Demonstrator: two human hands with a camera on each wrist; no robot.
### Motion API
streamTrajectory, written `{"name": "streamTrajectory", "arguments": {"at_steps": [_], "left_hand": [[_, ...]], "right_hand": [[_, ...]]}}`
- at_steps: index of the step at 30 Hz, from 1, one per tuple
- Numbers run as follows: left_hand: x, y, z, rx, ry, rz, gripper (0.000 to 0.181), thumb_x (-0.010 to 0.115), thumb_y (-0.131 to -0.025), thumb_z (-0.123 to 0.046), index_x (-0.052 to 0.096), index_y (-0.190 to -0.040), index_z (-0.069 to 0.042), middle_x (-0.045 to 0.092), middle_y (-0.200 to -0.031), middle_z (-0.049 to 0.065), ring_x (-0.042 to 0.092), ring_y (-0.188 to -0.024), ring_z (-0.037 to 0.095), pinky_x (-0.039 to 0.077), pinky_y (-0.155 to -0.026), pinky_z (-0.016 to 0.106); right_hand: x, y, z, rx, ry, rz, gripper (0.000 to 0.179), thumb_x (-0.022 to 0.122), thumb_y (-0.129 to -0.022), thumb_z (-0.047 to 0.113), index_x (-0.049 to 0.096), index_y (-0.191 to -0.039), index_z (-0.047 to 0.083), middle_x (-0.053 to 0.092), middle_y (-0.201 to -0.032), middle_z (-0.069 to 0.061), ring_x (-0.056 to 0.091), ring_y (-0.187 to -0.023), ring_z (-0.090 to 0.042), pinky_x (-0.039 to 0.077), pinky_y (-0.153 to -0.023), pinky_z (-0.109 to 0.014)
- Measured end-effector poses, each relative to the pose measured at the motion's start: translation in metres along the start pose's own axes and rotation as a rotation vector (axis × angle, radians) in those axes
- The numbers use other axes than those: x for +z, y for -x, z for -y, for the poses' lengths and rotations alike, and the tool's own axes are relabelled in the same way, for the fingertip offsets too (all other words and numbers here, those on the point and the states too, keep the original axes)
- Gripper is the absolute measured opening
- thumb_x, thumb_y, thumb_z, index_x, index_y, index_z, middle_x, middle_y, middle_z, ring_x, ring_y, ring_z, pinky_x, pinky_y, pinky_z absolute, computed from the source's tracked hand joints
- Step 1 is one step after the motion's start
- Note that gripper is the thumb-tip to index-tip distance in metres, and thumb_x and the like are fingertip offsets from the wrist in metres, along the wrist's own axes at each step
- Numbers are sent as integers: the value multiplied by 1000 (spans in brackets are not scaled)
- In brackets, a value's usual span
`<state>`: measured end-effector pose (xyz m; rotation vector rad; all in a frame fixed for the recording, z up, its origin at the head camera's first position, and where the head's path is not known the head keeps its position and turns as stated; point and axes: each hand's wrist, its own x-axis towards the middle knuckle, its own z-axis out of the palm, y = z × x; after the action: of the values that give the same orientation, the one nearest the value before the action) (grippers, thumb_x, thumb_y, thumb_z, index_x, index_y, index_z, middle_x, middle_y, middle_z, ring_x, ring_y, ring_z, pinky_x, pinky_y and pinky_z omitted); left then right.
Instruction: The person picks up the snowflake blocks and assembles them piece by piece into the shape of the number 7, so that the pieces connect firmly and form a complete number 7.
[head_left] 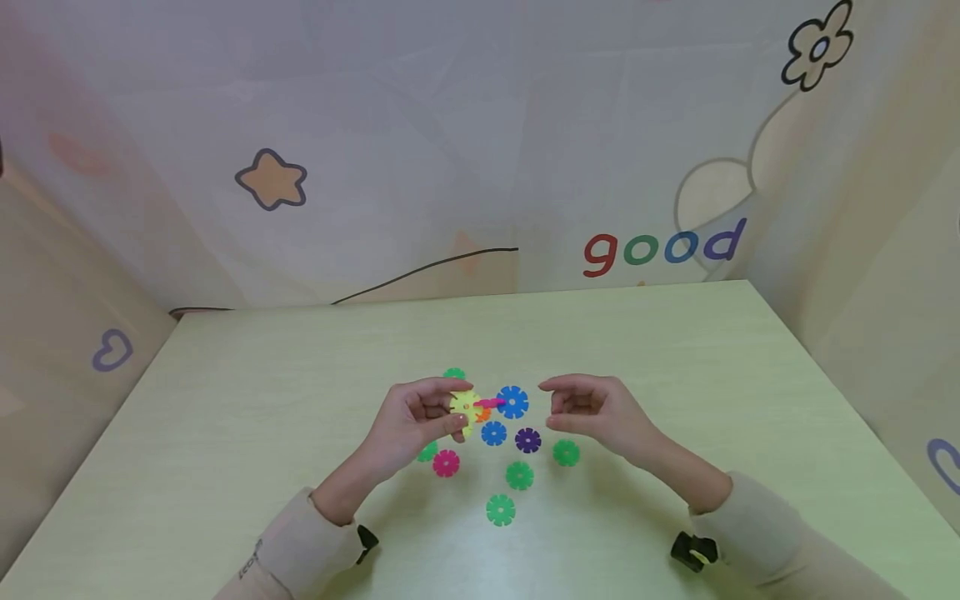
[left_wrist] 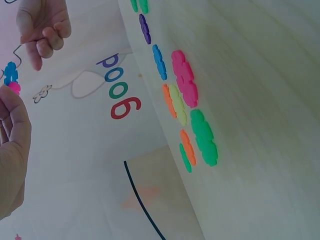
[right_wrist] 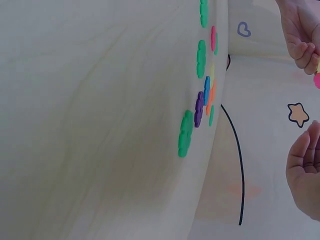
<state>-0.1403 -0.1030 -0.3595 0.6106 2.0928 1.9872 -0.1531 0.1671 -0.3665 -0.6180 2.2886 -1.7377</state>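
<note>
"Discs! What did the left hand (head_left: pixel 397 427) do?"
"It pinched a yellow disc (head_left: pixel 461 402). A pink disc (head_left: pixel 490 403) joined that to a blue disc (head_left: pixel 513 402), on the right hand's (head_left: pixel 618 417) side."
"And the right hand?"
"It was near the blue disc, finger and thumb apart. A purple disc (head_left: pixel 528 441) lay below, between both hands."

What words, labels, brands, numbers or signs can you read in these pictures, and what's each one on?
"good": multicoloured letters on the backdrop cloth behind the table; it appears turned over in the left wrist view.
Dark lettering on the left sleeve: too small and slanted to read.
Discs: no text that I can make out.
</note>
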Motion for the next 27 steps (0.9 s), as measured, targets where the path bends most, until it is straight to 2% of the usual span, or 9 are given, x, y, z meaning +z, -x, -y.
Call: {"name": "streamTrajectory", "arguments": {"at_steps": [11, 18, 23, 27], "left_hand": [[0, 0, -3, -8, 3, -9, 36, 63, -80, 7, 56, -116, 7, 61, -78, 12, 64, -64, 16, 54, -73, 30], [0, 0, -4, -7, 13, -11, 35, 62, -81, 7, 56, -116, 6, 61, -78, 10, 64, -64, 17, 53, -73, 31], [-1, 1, -4, -4, 16, -14, 34, 61, -81, 8, 57, -115, 6, 61, -77, 10, 64, -63, 17, 53, -74, 30], [-2, 1, -4, -8, 16, -17, 34, 61, -81, 8, 56, -115, 6, 61, -78, 10, 64, -64, 17, 53, -74, 30]], "right_hand": [[-18, 5, -11, 17, 64, 38, 36, 70, -80, 10, 60, -111, -4, 58, -86, -13, 59, -78, -19, 52, -73, -23], [-25, 6, -18, 39, 195, 53, 38, 72, -78, 16, 62, -109, -3, 57, -87, -15, 53, -79, -22, 49, -67, -22], [-28, 5, -26, 33, 263, 106, 35, 73, -78, 14, 63, -108, 0, 56, -82, -12, 51, -74, -21, 47, -62, -22], [-28, 4, -32, 39, 275, 163, 35, 73, -77, 12, 64, -108, 1, 56, -82, -13, 51, -72, -19, 46, -61, -23]]}}
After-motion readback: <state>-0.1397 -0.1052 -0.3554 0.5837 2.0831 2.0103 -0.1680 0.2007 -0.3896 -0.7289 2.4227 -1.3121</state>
